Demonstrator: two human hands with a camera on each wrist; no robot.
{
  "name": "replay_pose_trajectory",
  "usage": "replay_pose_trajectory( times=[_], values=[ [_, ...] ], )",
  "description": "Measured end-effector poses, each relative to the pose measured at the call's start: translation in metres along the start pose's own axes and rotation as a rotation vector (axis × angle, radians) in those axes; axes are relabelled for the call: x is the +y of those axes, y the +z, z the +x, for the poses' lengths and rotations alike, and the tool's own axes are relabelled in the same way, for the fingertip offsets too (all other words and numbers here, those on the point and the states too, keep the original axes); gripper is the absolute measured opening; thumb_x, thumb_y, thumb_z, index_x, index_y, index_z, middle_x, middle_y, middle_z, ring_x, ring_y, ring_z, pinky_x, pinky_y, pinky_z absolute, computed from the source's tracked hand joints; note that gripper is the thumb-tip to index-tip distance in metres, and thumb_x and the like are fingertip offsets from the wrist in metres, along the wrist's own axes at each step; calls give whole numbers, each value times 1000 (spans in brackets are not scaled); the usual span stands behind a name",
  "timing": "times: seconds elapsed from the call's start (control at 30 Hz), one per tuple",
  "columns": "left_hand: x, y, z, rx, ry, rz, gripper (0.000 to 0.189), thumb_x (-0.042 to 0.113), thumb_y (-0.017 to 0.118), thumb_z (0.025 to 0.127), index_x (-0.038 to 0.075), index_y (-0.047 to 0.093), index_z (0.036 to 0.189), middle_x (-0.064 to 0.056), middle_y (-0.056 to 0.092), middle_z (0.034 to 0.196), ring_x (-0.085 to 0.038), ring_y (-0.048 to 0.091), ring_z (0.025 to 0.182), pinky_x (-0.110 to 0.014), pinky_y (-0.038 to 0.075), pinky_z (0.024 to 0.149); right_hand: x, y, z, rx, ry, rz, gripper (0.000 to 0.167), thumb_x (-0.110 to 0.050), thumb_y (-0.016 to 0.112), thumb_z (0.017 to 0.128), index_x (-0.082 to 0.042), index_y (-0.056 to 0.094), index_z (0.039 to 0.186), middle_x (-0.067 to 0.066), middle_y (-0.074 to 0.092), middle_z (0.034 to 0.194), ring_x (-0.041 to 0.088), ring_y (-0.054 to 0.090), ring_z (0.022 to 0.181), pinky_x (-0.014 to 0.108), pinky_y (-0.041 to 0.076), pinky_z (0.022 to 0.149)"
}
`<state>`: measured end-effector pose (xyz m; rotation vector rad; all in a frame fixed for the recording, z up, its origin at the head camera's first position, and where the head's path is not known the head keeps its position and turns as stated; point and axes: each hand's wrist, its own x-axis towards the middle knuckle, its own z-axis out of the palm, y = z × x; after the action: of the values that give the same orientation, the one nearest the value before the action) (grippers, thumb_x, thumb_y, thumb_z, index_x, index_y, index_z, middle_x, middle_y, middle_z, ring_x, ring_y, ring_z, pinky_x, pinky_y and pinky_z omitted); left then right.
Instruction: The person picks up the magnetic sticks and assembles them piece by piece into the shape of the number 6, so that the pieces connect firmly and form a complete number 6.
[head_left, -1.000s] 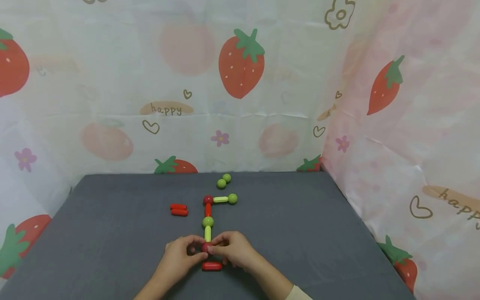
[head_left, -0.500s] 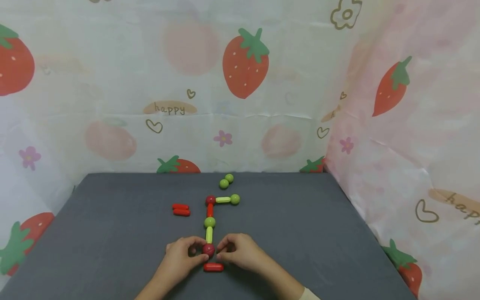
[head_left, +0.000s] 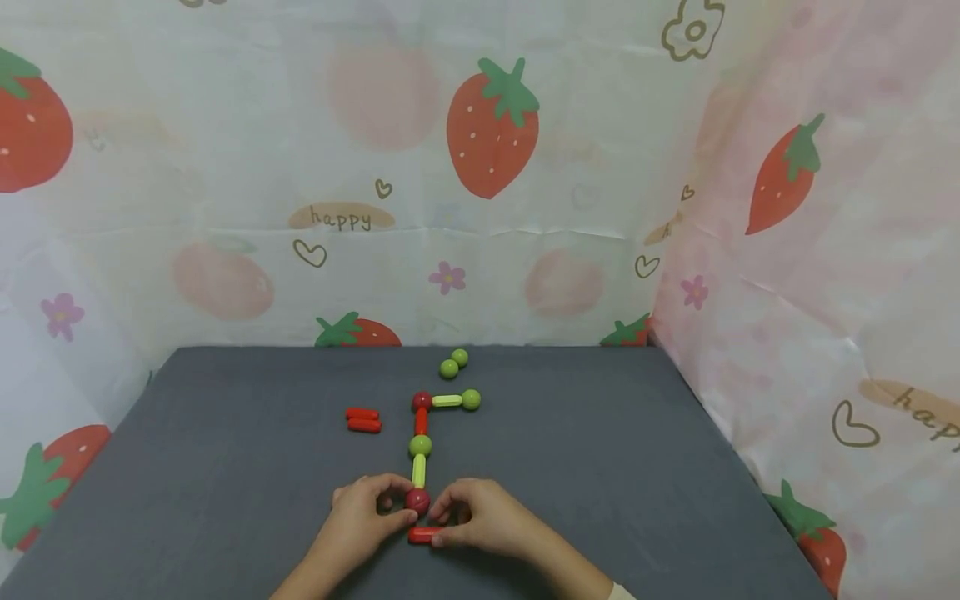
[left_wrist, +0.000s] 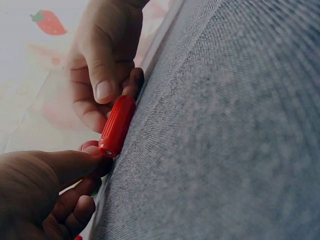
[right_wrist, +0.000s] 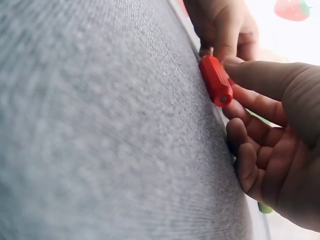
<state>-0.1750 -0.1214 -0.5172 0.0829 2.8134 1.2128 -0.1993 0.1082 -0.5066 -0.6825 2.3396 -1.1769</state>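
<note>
On the dark grey tabletop, my left hand (head_left: pixel 366 510) pinches a red ball (head_left: pixel 417 501) between thumb and fingers. That ball ends a chain: a pale yellow-green stick (head_left: pixel 419 472), a green ball (head_left: pixel 421 447), a red stick (head_left: pixel 422 422) and a second red ball (head_left: pixel 422 402). Just nearer than the held ball lies a loose red magnetic stick (head_left: pixel 422 535), crosswise, with a metal dot in its end in the right wrist view. My right hand (head_left: pixel 491 523) has its thumb on the right end of this stick (right_wrist: pixel 216 80), fingers curled behind it.
From the far red ball another yellow-green stick (head_left: pixel 447 401) runs right to a green ball (head_left: pixel 471 400). Two loose green balls (head_left: pixel 449 369) lie further back. Left of the chain are two red sticks (head_left: pixel 364 426) side by side. A strawberry-printed curtain (head_left: pixel 480 275) surrounds the table.
My right hand has let go of the near red ball, drawn back right, then come down to the loose red stick. My left hand stays at the ball.
</note>
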Motion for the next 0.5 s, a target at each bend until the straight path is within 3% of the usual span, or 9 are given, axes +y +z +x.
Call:
replay_pose_trajectory(
  times=[0.5],
  values=[
    [-2,2,1,8,-7,6,30,30,89,79,25,75,105,11,65,86,-9,53,80,-48,34,88,2,5,-1,50,-89,-138,21,-31,91,78,-28,77,94,-17,64,87,0,56,70,20,47,63]
  ],
)
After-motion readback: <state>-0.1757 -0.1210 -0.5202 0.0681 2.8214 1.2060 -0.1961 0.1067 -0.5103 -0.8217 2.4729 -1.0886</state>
